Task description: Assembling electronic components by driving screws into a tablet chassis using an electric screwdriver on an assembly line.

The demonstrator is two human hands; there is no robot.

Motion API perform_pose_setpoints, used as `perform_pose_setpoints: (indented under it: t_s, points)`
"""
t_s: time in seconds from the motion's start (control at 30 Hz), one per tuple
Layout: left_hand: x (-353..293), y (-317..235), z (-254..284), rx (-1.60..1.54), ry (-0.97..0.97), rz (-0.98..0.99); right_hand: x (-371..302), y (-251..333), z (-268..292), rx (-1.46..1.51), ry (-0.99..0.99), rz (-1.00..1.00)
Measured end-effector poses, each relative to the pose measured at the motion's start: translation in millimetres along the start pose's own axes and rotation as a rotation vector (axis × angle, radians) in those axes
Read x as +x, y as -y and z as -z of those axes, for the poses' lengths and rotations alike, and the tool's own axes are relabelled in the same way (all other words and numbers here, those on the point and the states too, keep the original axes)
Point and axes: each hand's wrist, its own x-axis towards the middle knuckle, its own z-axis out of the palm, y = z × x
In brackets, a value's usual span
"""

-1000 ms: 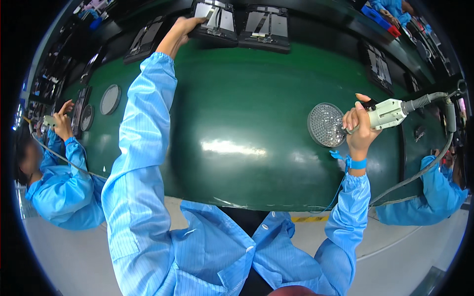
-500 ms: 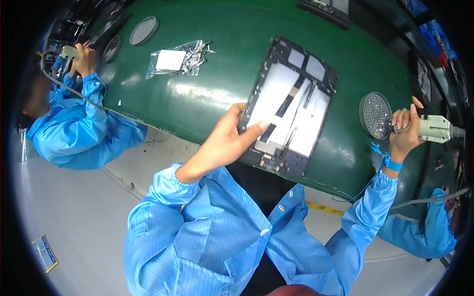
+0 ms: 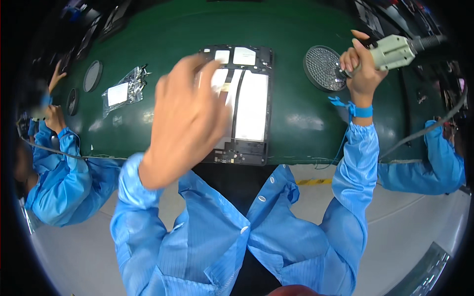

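Note:
An opened tablet (image 3: 253, 106) lies on the green table in front of me, its black frame, white battery panels and dark ribbon cables facing up. My left hand (image 3: 185, 116) hovers over its left side and covers part of it. Motion smears the fingers, so their grip cannot be made out. On the right, my right hand (image 3: 365, 74) is wrapped round a pale green electric screwdriver (image 3: 393, 53). The driver's front end points into a round dish (image 3: 309, 76) of small shiny screws. A blue wrist strap (image 3: 364, 111) circles my right wrist.
A clear plastic bag (image 3: 134, 84) with a white label lies to the left. Beyond it are a larger round dish (image 3: 93, 76) and a smaller one (image 3: 72, 101). Blue-sleeved co-workers sit at left (image 3: 69, 143) and right (image 3: 414, 180). A grey cable (image 3: 429, 128) hangs at right.
My left hand has let go of the tablet's left edge and lifted over it. The tablet now lies straighter to the table edge. The view has turned; my right hand still grips the screwdriver.

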Motion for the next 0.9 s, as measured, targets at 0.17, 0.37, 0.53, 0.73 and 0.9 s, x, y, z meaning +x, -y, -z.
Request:
perform_pose_setpoints:
  t_s: [0.17, 0.37, 0.53, 0.73, 0.9]
  points:
    - [128, -11, -110, -0.13, 0.268, -0.393, 0, 3, 4, -0.017, 0.012, 0.029]
    - [167, -24, -189, -0.345, 0.45, -0.441, 0, 3, 4, 0.023, -0.01, 0.031]
    - [152, -5, -178, -0.298, 0.302, -0.475, -2, 7, -2, -0.099, -0.012, 0.027]
    - [131, 5, -159, -0.268, 0.266, -0.443, -2, 9, -7, -0.072, 0.032, 0.001]
    - [124, 3, -146, -0.185, 0.321, -0.334, -6, 14, -16, -0.082, 0.058, -0.005]
